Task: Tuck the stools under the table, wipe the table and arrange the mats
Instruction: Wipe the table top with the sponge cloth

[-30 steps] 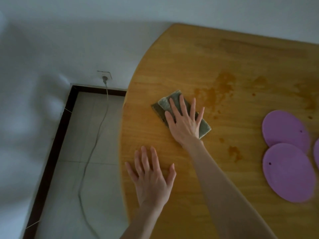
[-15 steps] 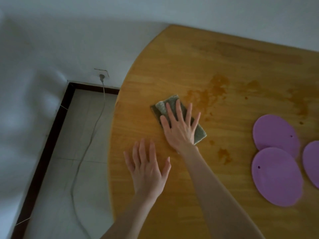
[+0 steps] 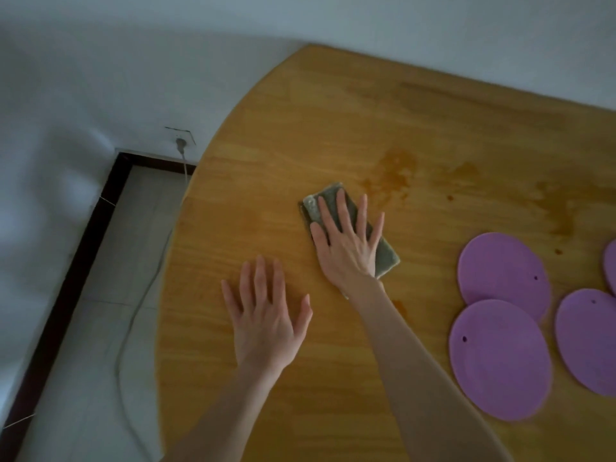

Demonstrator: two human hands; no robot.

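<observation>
The wooden table (image 3: pixel 333 111) has a rounded left end and dark wet-looking stains (image 3: pixel 393 175) near its middle. A folded grey-green cloth (image 3: pixel 386 256) lies on it just left of the stains. My right hand (image 3: pixel 346 248) presses flat on the cloth with its fingers spread. My left hand (image 3: pixel 266 321) rests flat on bare wood nearer to me, holding nothing. Three round purple mats lie at the right: one further away (image 3: pixel 503 271), one overlapping it in front (image 3: pixel 500 361), one beside them (image 3: pixel 590 345). No stools are in view.
A sliver of another purple mat (image 3: pixel 611 265) shows at the right edge. Left of the table is a tiled floor (image 3: pixel 83 328) with a dark skirting. A grey cable (image 3: pixel 133 321) hangs from a wall socket (image 3: pixel 181 141) and trails over the floor.
My right hand has slid the cloth a little toward me. The view has shifted right, bringing more purple mats into sight. My left hand stays flat on the table.
</observation>
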